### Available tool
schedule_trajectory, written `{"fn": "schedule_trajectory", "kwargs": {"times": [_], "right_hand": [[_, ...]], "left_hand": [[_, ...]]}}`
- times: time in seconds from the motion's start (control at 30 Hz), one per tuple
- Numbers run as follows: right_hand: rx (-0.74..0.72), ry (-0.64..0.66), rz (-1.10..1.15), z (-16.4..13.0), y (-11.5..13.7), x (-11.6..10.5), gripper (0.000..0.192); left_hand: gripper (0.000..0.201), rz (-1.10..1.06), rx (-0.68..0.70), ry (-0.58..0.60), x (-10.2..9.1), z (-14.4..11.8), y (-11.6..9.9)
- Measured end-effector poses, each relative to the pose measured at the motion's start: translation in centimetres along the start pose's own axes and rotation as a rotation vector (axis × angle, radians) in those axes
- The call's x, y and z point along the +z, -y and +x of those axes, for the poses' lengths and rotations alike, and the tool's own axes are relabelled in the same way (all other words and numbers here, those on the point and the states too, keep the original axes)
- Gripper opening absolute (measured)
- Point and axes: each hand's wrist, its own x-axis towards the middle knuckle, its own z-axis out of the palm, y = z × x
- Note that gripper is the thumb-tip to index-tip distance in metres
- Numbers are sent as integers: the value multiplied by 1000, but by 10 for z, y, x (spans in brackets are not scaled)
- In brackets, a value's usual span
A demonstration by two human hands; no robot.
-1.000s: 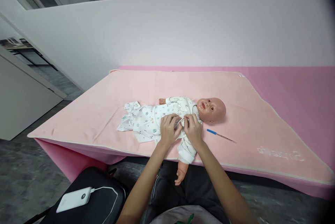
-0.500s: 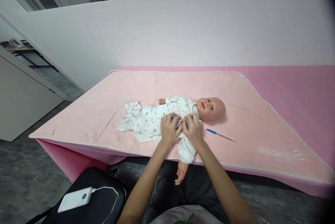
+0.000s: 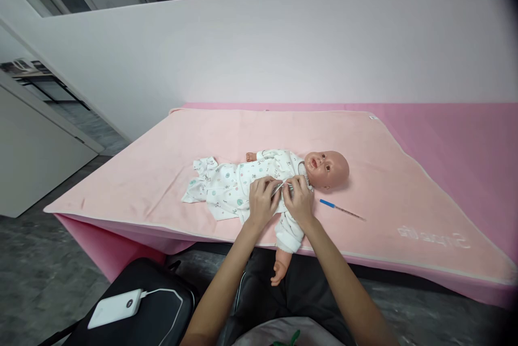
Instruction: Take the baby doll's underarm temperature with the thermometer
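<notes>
A baby doll (image 3: 329, 169) lies on its back, head to the right, in a white printed outfit (image 3: 226, 181) with long sleeves. My left hand (image 3: 262, 200) rests over the chest, fingers pinching a thin white tie string (image 3: 278, 188) on the outfit. Close beside it, my right hand (image 3: 298, 200) is also closed, its fingertips at the same strings near the doll's collar. The exact crossing of the strings is partly hidden by my fingers. One doll arm (image 3: 281, 266) hangs over the table's near edge between my forearms.
A thin stick with a blue handle (image 3: 327, 203) lies right of the doll on the peach blanket (image 3: 162, 162). Pink cloth (image 3: 465, 146) covers the table under it. A white power bank (image 3: 115, 308) with a cable sits on a black bag (image 3: 141, 276) at lower left. A white wall (image 3: 303, 49) stands behind.
My fingers shift slightly at the strings, and the strings between my fingertips change shape a little. The doll and the blue-handled stick stay in place.
</notes>
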Motion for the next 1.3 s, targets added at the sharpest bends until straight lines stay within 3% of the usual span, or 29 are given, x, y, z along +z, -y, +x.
{"fn": "schedule_trajectory", "kwargs": {"times": [0.3, 0.73, 1.03, 1.3], "right_hand": [[6, -8, -2, 0, 0, 0, 17], [-9, -16, -4, 0, 0, 1, 17], [-34, -16, 13, -1, -1, 1, 19], [-39, -4, 5, -2, -2, 2, 21]], "left_hand": [[19, 109, 26, 39, 1, 2, -2], [16, 30, -30, 42, 3, 0, -1], [12, -219, -151, -22, 1, 1, 5], [12, -369, -121, 76, -10, 2, 11]]}}
